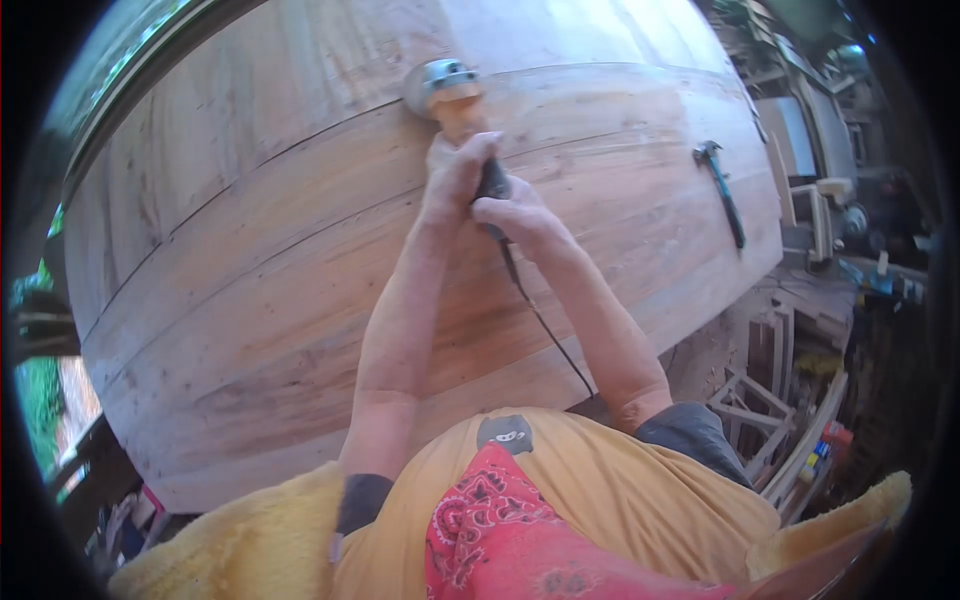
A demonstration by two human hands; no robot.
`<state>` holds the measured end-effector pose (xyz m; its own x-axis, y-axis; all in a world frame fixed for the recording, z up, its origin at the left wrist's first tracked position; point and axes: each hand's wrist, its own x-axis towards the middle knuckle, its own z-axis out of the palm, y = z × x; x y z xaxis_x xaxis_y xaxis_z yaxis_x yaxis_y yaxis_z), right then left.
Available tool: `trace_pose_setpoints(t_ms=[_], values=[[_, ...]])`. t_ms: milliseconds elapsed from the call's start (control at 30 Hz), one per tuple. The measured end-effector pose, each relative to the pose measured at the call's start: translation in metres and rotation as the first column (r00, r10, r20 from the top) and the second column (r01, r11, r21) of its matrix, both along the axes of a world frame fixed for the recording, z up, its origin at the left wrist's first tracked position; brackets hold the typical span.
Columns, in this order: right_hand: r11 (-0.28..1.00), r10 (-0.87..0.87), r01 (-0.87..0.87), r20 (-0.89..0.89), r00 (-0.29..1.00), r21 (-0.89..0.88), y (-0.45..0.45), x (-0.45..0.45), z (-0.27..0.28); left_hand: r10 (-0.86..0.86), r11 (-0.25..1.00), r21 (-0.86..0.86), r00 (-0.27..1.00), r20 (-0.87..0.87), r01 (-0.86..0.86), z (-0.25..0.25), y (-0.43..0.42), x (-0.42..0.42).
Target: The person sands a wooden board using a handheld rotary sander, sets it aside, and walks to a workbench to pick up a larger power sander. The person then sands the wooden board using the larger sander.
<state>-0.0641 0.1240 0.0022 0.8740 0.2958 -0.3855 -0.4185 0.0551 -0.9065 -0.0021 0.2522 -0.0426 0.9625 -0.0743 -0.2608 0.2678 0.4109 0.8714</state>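
An angle grinder (458, 98) with an orange body and a metal head rests its round disc on the wide wooden plank surface (300, 260). My left hand (458, 172) is wrapped round the tool's body just behind the head. Lower down, my right hand (520, 212) grips the dark rear handle. The two hands are close together, and both arms reach forward. A black cord (545, 325) runs from the handle back toward my body. The disc's edge is blurred.
A hammer (724, 195) with a dark green handle lies on the planks to the right. Beyond the right edge are wooden frames (755, 410) and cluttered lumber. A red patterned cloth (500, 515) hangs over my yellow shirt.
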Motion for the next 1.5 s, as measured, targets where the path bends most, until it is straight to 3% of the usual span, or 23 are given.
trace_pose_setpoints(t_ms=[33, 67, 100, 133, 167, 233, 400, 500, 667, 733, 767, 800, 967, 1067, 1100, 1167, 1200, 1233, 1300, 1333, 1433, 1500], values=[[0.996, 0.028, -0.034, 0.072, 0.997, 0.083, -0.004, 0.005, -0.020, 0.038, 0.999, -0.013, 0.998, 0.057, -0.037, -0.007, 0.000, 0.005], [1.000, 0.012, -0.011, 0.064, 0.998, -0.009, 0.006, 0.010, -0.035, 0.007, 1.000, 0.028, 0.999, 0.044, -0.008, -0.011, 0.010, 0.010], [1.000, -0.004, 0.006, 0.091, 0.996, -0.016, 0.013, 0.008, -0.009, 0.022, 0.998, 0.058, 0.999, 0.035, -0.024, -0.027, 0.021, 0.017], [0.989, 0.005, 0.006, 0.076, 0.997, -0.151, 0.026, 0.016, -0.028, 0.073, 0.995, -0.059, 0.996, -0.048, -0.075, -0.027, 0.026, 0.018], [0.986, -0.033, 0.043, 0.070, 0.997, -0.159, 0.031, 0.011, 0.003, 0.065, 0.995, -0.071, 0.996, -0.065, -0.070, -0.025, 0.029, 0.017], [0.947, -0.075, 0.089, 0.056, 0.996, -0.308, 0.038, 0.010, -0.006, 0.050, 0.994, -0.096, 0.994, -0.099, -0.059, -0.019, 0.039, 0.011], [0.939, -0.196, 0.200, 0.041, 0.980, -0.281, 0.035, 0.004, -0.029, -0.089, 0.995, -0.064, 0.985, -0.150, 0.080, -0.007, 0.024, 0.012], [0.941, -0.183, 0.176, 0.001, 0.983, -0.290, 0.033, 0.005, -0.001, -0.100, 0.994, -0.044, 0.993, -0.069, 0.097, 0.012, 0.019, 0.009], [0.902, -0.083, 0.051, -0.058, 0.995, -0.428, 0.052, 0.000, 0.015, -0.050, 0.993, -0.116, 0.990, -0.129, 0.035, -0.010, 0.046, 0.010], [0.951, -0.111, 0.134, 0.096, 0.989, -0.279, 0.053, -0.004, 0.001, -0.025, 0.996, -0.083, 0.995, -0.093, 0.017, -0.011, 0.048, 0.005], [0.970, -0.150, 0.157, 0.051, 0.987, -0.188, 0.053, -0.011, 0.003, -0.040, 0.998, -0.043, 0.999, -0.001, 0.040, -0.016, 0.048, 0.008], [0.975, -0.188, 0.188, 0.008, 0.982, -0.118, 0.050, -0.011, 0.005, -0.053, 0.998, -0.031, 0.998, -0.042, 0.052, -0.002, 0.040, 0.003], [0.952, -0.257, 0.239, -0.080, 0.963, -0.189, 0.027, 0.000, 0.008, -0.135, 0.988, -0.081, 0.990, -0.039, 0.132, 0.007, 0.010, 0.013], [0.963, -0.181, 0.177, -0.001, 0.983, -0.204, 0.042, 0.008, -0.002, -0.100, 0.959, -0.274, 0.991, -0.091, 0.071, 0.004, 0.029, 0.011], [0.926, -0.144, 0.137, 0.005, 0.990, -0.351, 0.049, 0.012, -0.005, -0.073, 0.948, -0.316, 0.993, -0.092, 0.040, 0.004, 0.036, 0.006], [0.953, -0.163, 0.165, 0.032, 0.986, -0.253, 0.039, 0.002, -0.009, -0.073, 0.933, -0.358, 0.993, -0.095, 0.034, -0.001, 0.027, 0.000], [0.974, -0.141, 0.147, 0.045, 0.989, -0.173, 0.048, 0.002, -0.007, -0.035, 0.936, -0.351, 0.995, -0.094, 0.000, -0.001, 0.036, -0.004], [0.987, -0.091, 0.098, 0.062, 0.994, -0.124, 0.043, 0.006, -0.045, -0.025, 0.969, -0.245, 0.993, -0.114, -0.004, 0.005, 0.031, -0.006], [0.980, -0.121, 0.124, 0.029, 0.992, -0.157, 0.026, -0.006, -0.007, -0.116, 0.961, -0.261, 0.992, -0.059, 0.096, 0.004, 0.017, -0.004], [0.994, -0.111, 0.110, 0.050, 0.993, 0.009, 0.015, -0.010, -0.013, -0.150, 0.958, -0.250, 0.989, -0.008, 0.143, -0.001, 0.010, 0.000], [0.979, -0.130, 0.114, -0.086, 0.988, -0.171, 0.012, -0.006, 0.008, -0.127, 0.973, -0.193, 0.992, 0.009, 0.126, -0.001, 0.001, 0.004], [0.985, -0.119, 0.110, -0.059, 0.991, -0.136, 0.030, 0.000, 0.013, -0.097, 0.971, -0.221, 0.995, -0.011, 0.092, 0.009, 0.013, 0.006]])
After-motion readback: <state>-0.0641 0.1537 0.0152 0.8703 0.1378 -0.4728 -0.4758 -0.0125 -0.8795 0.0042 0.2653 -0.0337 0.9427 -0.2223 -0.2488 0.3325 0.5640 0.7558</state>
